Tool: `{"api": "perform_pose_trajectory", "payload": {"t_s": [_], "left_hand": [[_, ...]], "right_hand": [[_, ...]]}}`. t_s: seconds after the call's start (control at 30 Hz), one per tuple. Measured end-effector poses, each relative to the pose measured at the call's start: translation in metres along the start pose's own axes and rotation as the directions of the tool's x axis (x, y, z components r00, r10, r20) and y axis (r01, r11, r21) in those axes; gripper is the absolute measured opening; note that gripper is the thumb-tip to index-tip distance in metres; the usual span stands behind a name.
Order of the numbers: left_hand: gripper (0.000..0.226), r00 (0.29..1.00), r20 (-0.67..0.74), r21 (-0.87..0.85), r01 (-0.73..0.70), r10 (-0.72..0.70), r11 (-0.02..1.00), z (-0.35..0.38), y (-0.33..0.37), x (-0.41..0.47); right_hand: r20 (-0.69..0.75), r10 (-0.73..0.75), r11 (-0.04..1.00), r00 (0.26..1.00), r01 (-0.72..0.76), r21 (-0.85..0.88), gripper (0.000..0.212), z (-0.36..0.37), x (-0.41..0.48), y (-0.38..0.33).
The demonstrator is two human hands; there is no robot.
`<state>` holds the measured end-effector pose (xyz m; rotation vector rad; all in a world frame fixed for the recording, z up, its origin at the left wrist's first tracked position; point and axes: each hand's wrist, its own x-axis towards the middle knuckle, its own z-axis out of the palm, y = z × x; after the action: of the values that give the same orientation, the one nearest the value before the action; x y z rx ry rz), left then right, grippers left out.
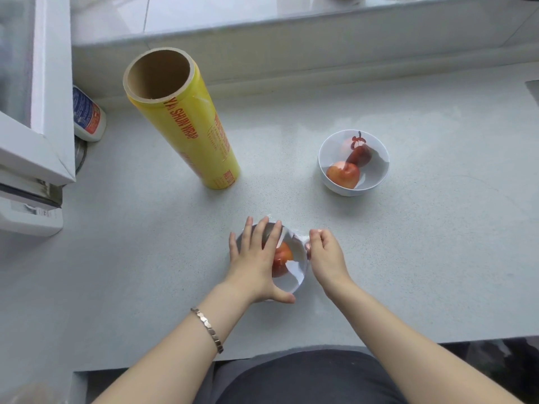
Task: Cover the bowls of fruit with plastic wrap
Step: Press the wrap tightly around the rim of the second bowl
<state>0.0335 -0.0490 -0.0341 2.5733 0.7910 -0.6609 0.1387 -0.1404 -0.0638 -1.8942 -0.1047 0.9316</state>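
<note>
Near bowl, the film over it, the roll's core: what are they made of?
Near bowl: likely glazed white ceramic, glossy and smooth; could be plastic. Film: thin clear plastic, creased, catching glare. Roll's core: matte brown cardboard, visible at its open end.

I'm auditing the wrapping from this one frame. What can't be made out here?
Head view only:
- Contents of the near bowl: left hand covers most; one red fruit shows.
- Edge of the plastic wrap at the right hand: curled fingers hide it.
- Label on the bottle: too small, blurred.

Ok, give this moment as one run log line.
near bowl: wrap over top | left hand: flat on wrap | right hand: pinches wrap edge
</note>
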Motion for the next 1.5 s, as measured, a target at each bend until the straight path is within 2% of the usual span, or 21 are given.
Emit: {"api": "perform_pose_trajectory", "payload": {"t_s": [0.17, 0.37, 0.63, 0.73, 0.8, 0.87, 0.93, 1.0, 1.1, 1.23, 1.3, 1.37, 1.4, 1.5], "left_hand": [[0.136, 0.998, -0.014, -0.008, 0.054, -0.055, 0.998, 0.002, 0.003, -0.001], [0.136, 0.997, -0.013, -0.011, 0.070, -0.070, 0.998, 0.001, 0.003, 0.002], [0.136, 0.991, -0.047, -0.069, 0.121, -0.125, 0.990, 0.006, 0.008, 0.004], [0.128, 0.991, -0.063, -0.173, 0.102, -0.115, 0.980, 0.005, 0.004, 0.003], [0.108, 0.977, -0.117, -0.416, 0.116, -0.180, 0.902, 0.000, -0.006, 0.005], [0.086, 0.938, -0.103, -0.656, 0.186, -0.330, 0.732, -0.007, -0.018, 0.009], [0.063, 0.902, 0.024, -0.752, 0.300, -0.431, 0.587, -0.010, -0.028, 0.017], [0.047, 0.890, 0.147, -0.782, 0.372, -0.432, 0.499, -0.010, -0.034, 0.022], [0.050, 0.863, 0.260, -0.819, 0.435, -0.433, 0.375, -0.006, -0.036, 0.024], [0.054, 0.859, 0.289, -0.849, 0.434, -0.423, 0.301, -0.001, -0.031, 0.015], [0.075, 0.890, 0.250, -0.867, 0.381, -0.382, 0.321, -0.001, -0.028, 0.007], [0.093, 0.913, 0.204, -0.900, 0.317, -0.353, 0.298, -0.001, -0.027, -0.001], [0.095, 0.922, 0.181, -0.919, 0.283, -0.341, 0.275, -0.002, -0.025, -0.004], [0.079, 0.933, 0.057, -0.961, 0.148, -0.355, 0.233, -0.005, -0.017, -0.017]], "right_hand": [[-0.107, -0.112, 0.994, 0.988, 0.110, -0.019, 0.025, 0.005, -0.001, 0.003], [-0.155, -0.160, 0.981, 0.975, 0.140, -0.133, 0.025, -0.016, 0.003, 0.012], [-0.095, -0.087, 0.948, 0.992, 0.053, -0.313, 0.023, 0.002, 0.023, 0.009], [-0.079, -0.071, 0.928, 0.994, 0.036, -0.371, 0.024, -0.002, 0.028, 0.009], [-0.078, -0.035, 0.953, 0.996, 0.010, -0.302, 0.031, -0.012, 0.027, 0.008], [0.000, 0.073, 0.988, 0.997, -0.072, -0.133, 0.042, -0.023, 0.020, 0.008], [0.200, 0.203, 0.975, 0.959, -0.216, 0.049, 0.043, -0.028, 0.009, 0.012], [0.353, 0.201, 0.969, 0.914, -0.239, 0.066, 0.037, -0.029, 0.000, 0.019], [0.370, 0.117, 0.976, 0.921, -0.176, 0.130, 0.015, -0.029, -0.010, 0.019], [0.351, 0.079, 0.982, 0.933, -0.133, 0.134, 0.016, -0.035, -0.023, 0.018], [0.343, 0.039, 0.985, 0.939, -0.094, 0.146, 0.014, -0.040, -0.031, 0.016], [0.343, -0.023, 0.989, 0.939, -0.029, 0.146, 0.020, -0.046, -0.038, 0.013], [0.340, -0.057, 0.991, 0.939, 0.011, 0.137, 0.025, -0.048, -0.041, 0.009], [0.334, -0.130, 0.991, 0.934, 0.108, 0.083, 0.033, -0.054, -0.048, -0.002]]}}
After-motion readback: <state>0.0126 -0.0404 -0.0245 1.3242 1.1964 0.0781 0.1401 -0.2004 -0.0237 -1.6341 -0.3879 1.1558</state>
